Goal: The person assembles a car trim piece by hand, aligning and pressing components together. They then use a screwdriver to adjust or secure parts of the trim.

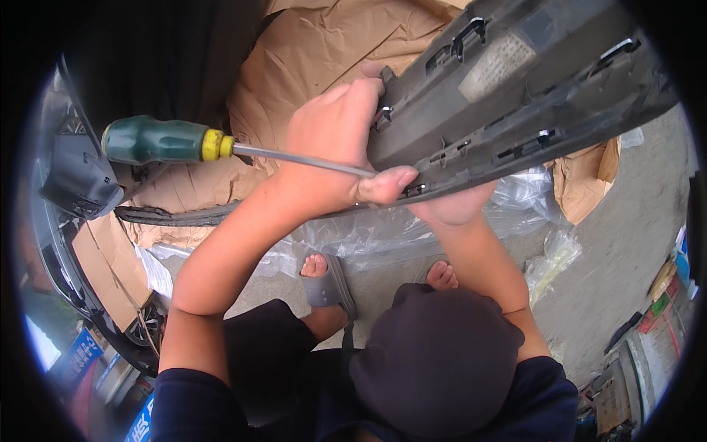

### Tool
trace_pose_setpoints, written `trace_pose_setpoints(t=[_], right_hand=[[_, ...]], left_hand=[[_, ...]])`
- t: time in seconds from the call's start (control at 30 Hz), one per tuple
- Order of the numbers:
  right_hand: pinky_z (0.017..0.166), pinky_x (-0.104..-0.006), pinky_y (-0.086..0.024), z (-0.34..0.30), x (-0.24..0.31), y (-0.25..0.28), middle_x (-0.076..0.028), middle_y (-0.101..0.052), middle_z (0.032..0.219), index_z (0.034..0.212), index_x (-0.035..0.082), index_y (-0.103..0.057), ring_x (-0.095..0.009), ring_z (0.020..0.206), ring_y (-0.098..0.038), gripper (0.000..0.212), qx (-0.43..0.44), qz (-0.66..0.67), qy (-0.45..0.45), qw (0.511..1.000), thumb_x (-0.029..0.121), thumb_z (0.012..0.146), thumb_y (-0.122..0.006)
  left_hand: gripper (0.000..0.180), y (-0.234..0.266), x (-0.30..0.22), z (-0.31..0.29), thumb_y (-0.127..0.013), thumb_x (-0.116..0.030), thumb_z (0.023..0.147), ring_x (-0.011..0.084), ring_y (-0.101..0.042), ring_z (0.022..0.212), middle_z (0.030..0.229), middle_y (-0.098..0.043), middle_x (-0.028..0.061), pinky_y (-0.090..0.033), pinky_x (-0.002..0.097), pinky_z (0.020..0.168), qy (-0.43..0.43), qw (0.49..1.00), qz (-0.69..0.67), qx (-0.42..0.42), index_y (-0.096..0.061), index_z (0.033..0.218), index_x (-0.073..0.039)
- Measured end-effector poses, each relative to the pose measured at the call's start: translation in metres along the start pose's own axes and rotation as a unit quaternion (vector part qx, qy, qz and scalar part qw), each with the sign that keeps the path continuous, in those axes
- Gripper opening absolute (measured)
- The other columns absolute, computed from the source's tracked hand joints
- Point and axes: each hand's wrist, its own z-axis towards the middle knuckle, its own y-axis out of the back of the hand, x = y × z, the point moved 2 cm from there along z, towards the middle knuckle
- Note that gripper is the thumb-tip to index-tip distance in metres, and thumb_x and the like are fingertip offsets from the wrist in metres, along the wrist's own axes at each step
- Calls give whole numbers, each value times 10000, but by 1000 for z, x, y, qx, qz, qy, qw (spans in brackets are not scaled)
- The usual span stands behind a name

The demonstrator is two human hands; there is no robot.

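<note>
A long black plastic car trim panel (442, 121), with clip slots and a pale label, stretches from the middle to the upper right. My left hand (331, 140) is closed on its left end, thumb over the near edge. A screwdriver with a green and yellow handle (158, 140) lies across my left wrist. Its metal shaft runs to my left thumb, which seems to pin it; the tip is hidden. My right hand (456, 206) holds the panel's near edge from below, its fingers hidden behind the panel.
Crumpled brown paper (272, 81) and clear plastic film (353, 239) lie beneath the panel. A dark curved strip (169, 217) runs left of it. My sandalled foot (324, 280) stands close by. A dark car (62, 250) and cardboard (110, 269) are at left; assorted items lie at lower right.
</note>
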Motion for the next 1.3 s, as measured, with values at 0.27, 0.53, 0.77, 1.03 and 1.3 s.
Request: trace_pose_setpoints(t=[0.27,0.53,0.77,1.03,1.3], right_hand=[[1218,-512,-389,-2,2,0,-266,-331,1652,1646,65,-273,-361,1491,-428,948,-21,3,14,1000,700,964,-444],[1209,-504,-400,-5,-11,9,-253,-356,1635,1636,55,-287,-345,1468,-449,917,-74,-48,-8,996,643,962,-488],[1201,-497,-408,-8,-16,13,-241,-379,1620,1628,46,-300,-331,1447,-468,892,-100,-77,-21,992,593,960,-526],[1192,-488,-419,-10,2,6,-228,-404,1603,1618,36,-314,-314,1424,-489,866,-115,-104,-32,987,535,958,-569],[1183,-480,-429,-9,-6,15,-216,-430,1585,1608,26,-328,-298,1400,-510,842,-116,-117,-41,985,478,956,-612]], left_hand=[[935,-3,1,-3,-658,-791,747,411,-640,803,931,-627,219,-508,492,711,-48,998,18,-39,-544,1141,50],[1137,-9,-8,-17,-684,-726,726,420,-696,777,947,-679,204,-557,473,661,-7,999,-39,-1,-382,1460,88],[1090,6,-23,-18,-733,-638,733,406,-649,756,896,-637,188,-533,467,632,-30,999,-23,28,-362,1424,119],[850,18,-34,-17,-761,-563,778,398,-648,820,962,-638,206,-473,462,700,-19,993,-102,46,-476,1259,77],[887,2,-43,-19,-811,-469,773,349,-671,859,1101,-627,176,-467,415,661,-60,988,-132,-43,-430,1360,75]])
